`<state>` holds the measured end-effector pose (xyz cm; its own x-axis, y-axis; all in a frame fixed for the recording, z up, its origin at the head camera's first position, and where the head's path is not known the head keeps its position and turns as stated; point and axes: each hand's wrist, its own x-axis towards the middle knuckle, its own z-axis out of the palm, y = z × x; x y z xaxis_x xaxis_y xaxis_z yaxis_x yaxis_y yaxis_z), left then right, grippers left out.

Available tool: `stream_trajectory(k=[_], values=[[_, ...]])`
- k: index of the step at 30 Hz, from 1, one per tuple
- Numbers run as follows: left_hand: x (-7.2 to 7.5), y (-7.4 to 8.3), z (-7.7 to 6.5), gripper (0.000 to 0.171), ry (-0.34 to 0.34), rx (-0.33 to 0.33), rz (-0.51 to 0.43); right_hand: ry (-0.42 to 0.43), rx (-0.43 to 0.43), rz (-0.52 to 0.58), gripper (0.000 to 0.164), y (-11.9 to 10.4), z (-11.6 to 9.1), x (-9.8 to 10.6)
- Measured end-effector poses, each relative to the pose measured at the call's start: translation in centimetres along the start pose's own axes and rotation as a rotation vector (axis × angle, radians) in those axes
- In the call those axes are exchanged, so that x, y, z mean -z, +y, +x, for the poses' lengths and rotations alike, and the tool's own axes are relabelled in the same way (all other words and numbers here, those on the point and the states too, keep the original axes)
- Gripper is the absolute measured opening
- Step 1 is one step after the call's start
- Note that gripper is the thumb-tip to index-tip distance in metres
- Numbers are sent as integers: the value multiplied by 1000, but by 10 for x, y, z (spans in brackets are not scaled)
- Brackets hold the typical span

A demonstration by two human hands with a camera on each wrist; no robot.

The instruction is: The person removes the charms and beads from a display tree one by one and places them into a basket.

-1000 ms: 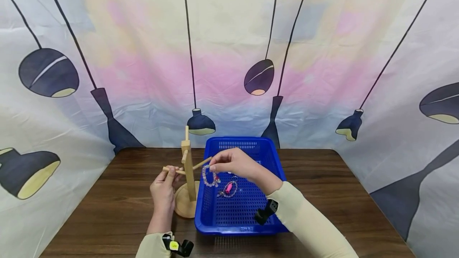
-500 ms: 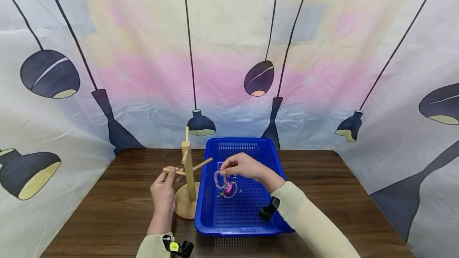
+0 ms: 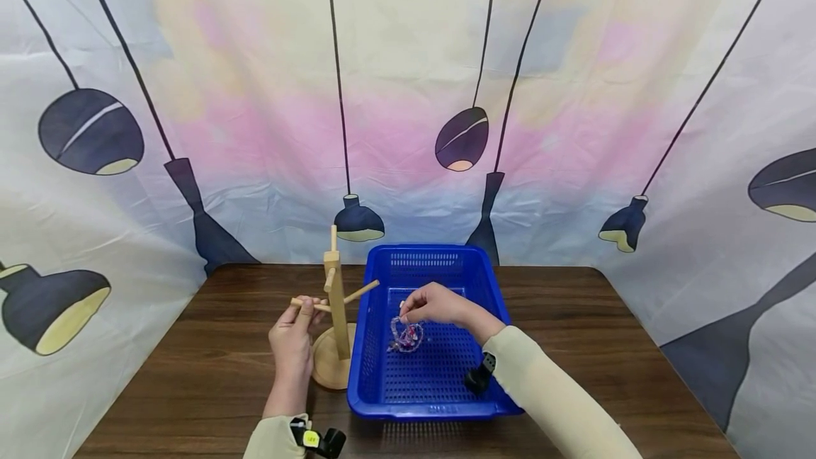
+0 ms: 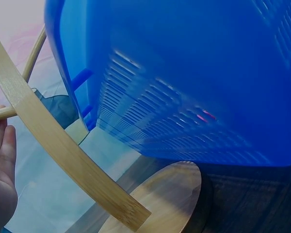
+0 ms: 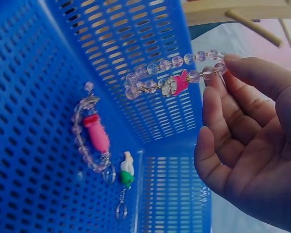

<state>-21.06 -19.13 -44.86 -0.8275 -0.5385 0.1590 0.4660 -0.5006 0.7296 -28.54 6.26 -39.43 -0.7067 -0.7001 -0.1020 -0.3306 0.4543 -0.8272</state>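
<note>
My left hand (image 3: 292, 346) holds one of the pegs (image 3: 298, 302) on a wooden stand (image 3: 337, 307) with a round base (image 3: 328, 367). Over the blue basket (image 3: 440, 411), the thumb and fingers of my right hand (image 3: 440, 304) pinch a loop of clear pinkish beads, a beaded bracelet (image 5: 177, 61). A pink-and-white character charm (image 5: 177, 84) hangs on it. Below, on the basket floor, lies a beaded keychain (image 5: 97, 133) with a pink figure. Beside that is a keyring charm (image 5: 127, 170) in white and green.
The basket stands on a dark wood table (image 3: 548, 346), close to the right of the wooden stand. Another peg (image 3: 362, 292) of the stand reaches over the basket's left rim. A printed curtain (image 3: 408, 91) hangs behind the table.
My right hand has drawn the bracelet away from the stand's right peg, moving right and down into the basket over the beaded keychain. The left hand has stayed on its peg.
</note>
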Motion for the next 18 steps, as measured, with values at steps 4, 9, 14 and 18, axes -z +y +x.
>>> stream_trajectory(k=[4, 9, 14, 18], values=[[0, 0, 0, 17, 10, 5, 7, -7, 8, -46, 15, 7, 2, -2], [0, 0, 0, 21, 2, 7, 17, -14, -23, -67, 15, 12, 3, -5], [1, 1, -2, 20, -18, 7, -7, -25, -38, -87, 15, 14, 4, -8], [1, 2, -3, 20, -26, 4, -15, -67, -43, -80, 15, 16, 5, -11]])
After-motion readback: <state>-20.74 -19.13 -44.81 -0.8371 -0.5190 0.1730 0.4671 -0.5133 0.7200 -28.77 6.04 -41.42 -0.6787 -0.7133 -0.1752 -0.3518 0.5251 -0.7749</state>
